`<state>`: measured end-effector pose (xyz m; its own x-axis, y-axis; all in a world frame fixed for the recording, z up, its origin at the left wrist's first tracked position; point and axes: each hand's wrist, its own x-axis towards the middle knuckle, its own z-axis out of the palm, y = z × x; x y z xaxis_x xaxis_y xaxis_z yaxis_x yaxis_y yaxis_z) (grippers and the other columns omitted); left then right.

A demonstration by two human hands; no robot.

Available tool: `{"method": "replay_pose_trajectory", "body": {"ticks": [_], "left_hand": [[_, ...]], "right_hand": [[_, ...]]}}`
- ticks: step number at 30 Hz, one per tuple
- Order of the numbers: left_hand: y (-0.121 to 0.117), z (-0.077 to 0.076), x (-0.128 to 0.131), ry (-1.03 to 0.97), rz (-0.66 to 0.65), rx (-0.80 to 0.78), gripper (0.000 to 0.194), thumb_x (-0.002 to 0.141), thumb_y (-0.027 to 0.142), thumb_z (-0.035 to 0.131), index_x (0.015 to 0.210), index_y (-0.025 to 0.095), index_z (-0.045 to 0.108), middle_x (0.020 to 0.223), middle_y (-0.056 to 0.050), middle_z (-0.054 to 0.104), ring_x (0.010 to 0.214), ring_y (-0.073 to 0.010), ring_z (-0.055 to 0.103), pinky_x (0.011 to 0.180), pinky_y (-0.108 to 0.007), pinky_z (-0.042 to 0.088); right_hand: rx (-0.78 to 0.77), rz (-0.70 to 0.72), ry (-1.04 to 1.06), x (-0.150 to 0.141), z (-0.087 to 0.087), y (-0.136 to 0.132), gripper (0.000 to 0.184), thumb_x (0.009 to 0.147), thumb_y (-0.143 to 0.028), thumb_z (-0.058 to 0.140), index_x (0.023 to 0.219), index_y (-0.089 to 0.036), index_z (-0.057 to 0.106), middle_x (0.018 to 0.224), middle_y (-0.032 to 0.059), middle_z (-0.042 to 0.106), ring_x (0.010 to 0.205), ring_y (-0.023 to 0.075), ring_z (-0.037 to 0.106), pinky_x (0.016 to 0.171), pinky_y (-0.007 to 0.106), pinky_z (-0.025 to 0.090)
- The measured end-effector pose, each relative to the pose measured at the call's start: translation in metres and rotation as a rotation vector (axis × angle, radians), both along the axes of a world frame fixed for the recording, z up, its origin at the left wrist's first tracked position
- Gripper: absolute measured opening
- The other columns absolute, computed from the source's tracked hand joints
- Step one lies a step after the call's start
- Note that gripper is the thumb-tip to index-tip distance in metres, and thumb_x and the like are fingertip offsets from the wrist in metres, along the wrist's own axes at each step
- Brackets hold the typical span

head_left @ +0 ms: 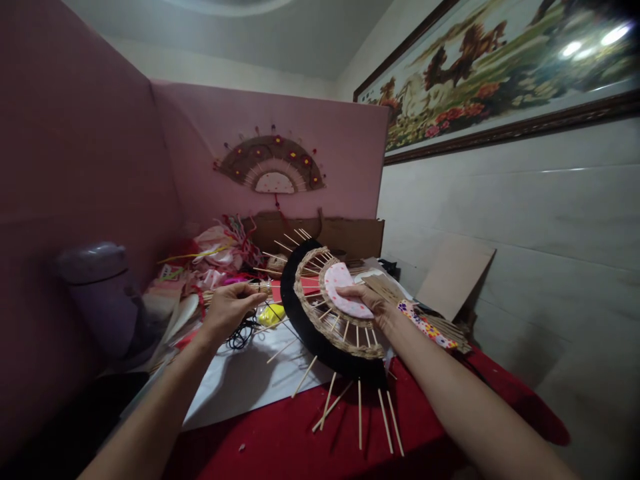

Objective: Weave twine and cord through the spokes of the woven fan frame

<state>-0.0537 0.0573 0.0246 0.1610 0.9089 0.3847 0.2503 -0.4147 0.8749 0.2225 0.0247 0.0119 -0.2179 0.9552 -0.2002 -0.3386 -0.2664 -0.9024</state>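
My right hand (pixel 370 303) grips a half-round handmade fan (pixel 345 353) by its pale, red-dotted centre piece (pixel 345 283), thumb on top. Thin wooden sticks (pixel 360 413) radiate from that centre through a braided straw-coloured band and a wide black band, sticking out past the edge. The fan is tilted above the table. To its left, my left hand (pixel 235 307) has thumb and forefinger pinched together near the fan's black edge. A thin black cord (pixel 283 320) runs between those fingertips and the fan. More black cord (pixel 243 335) lies tangled below my left hand.
A finished-looking fan (pixel 275 165) hangs on the pink panel (pixel 200 147). Pink and red craft materials (pixel 217 250) are heaped at the back left, beside a lilac bin (pixel 107 293). White paper (pixel 230 380) covers part of the red tablecloth (pixel 280 440). Cardboard (pixel 457 270) leans against the right wall.
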Motion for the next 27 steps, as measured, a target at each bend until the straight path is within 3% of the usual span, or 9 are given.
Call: {"method": "replay_pose_trajectory", "body": {"ticks": [4, 9, 13, 17, 22, 27], "left_hand": [[-0.004, 0.004, 0.003, -0.166, -0.054, -0.124, 0.032, 0.054, 0.041, 0.075, 0.062, 0.012, 0.063, 0.055, 0.001, 0.057, 0.048, -0.0078, 0.045, 0.048, -0.021, 0.032], [-0.005, 0.002, 0.010, -0.175, -0.053, -0.130, 0.032, 0.049, 0.039, 0.077, 0.054, 0.012, 0.061, 0.045, 0.004, 0.048, 0.041, -0.0041, 0.032, 0.041, -0.019, 0.019], [-0.008, -0.002, 0.019, -0.160, -0.092, -0.125, 0.032, 0.048, 0.039, 0.076, 0.052, 0.013, 0.058, 0.044, 0.005, 0.044, 0.042, -0.0044, 0.031, 0.041, -0.020, 0.018], [-0.012, -0.003, 0.020, -0.118, -0.115, -0.096, 0.031, 0.053, 0.040, 0.073, 0.050, 0.014, 0.057, 0.044, 0.006, 0.041, 0.043, -0.0049, 0.029, 0.043, -0.020, 0.019], [-0.009, -0.005, 0.015, -0.061, -0.190, -0.087, 0.029, 0.055, 0.041, 0.074, 0.062, 0.013, 0.067, 0.054, 0.002, 0.053, 0.051, -0.0077, 0.039, 0.047, -0.021, 0.026], [0.006, -0.014, 0.010, -0.074, -0.085, -0.082, 0.033, 0.053, 0.043, 0.075, 0.055, 0.013, 0.061, 0.050, 0.003, 0.049, 0.047, -0.0069, 0.035, 0.046, -0.022, 0.023]], "right_hand": [[0.051, -0.037, -0.012, 0.001, 0.003, -0.003, 0.031, 0.088, -0.033, 0.052, 0.113, -0.015, 0.053, 0.112, 0.0073, 0.056, 0.094, 0.0186, 0.058, 0.079, 0.038, 0.050], [0.078, -0.061, -0.011, 0.000, 0.001, -0.007, 0.031, 0.088, -0.033, 0.052, 0.114, -0.016, 0.053, 0.115, 0.0077, 0.055, 0.097, 0.0202, 0.057, 0.080, 0.040, 0.050], [0.102, -0.089, -0.011, -0.003, -0.002, -0.008, 0.030, 0.088, -0.034, 0.051, 0.111, -0.014, 0.054, 0.108, 0.0069, 0.058, 0.090, 0.0172, 0.060, 0.076, 0.036, 0.051], [0.113, -0.104, -0.020, -0.003, -0.001, -0.010, 0.031, 0.087, -0.035, 0.052, 0.102, -0.008, 0.059, 0.087, 0.0089, 0.067, 0.072, 0.0154, 0.064, 0.063, 0.029, 0.053], [0.104, -0.097, -0.042, 0.000, 0.001, -0.010, 0.033, 0.088, -0.039, 0.050, 0.098, -0.009, 0.060, 0.077, 0.0064, 0.069, 0.061, 0.0130, 0.065, 0.060, 0.027, 0.054], [0.075, -0.044, -0.074, 0.000, -0.001, -0.010, 0.030, 0.082, -0.036, 0.056, 0.094, -0.009, 0.063, 0.070, 0.0071, 0.070, 0.061, 0.0162, 0.065, 0.058, 0.028, 0.055]]}}
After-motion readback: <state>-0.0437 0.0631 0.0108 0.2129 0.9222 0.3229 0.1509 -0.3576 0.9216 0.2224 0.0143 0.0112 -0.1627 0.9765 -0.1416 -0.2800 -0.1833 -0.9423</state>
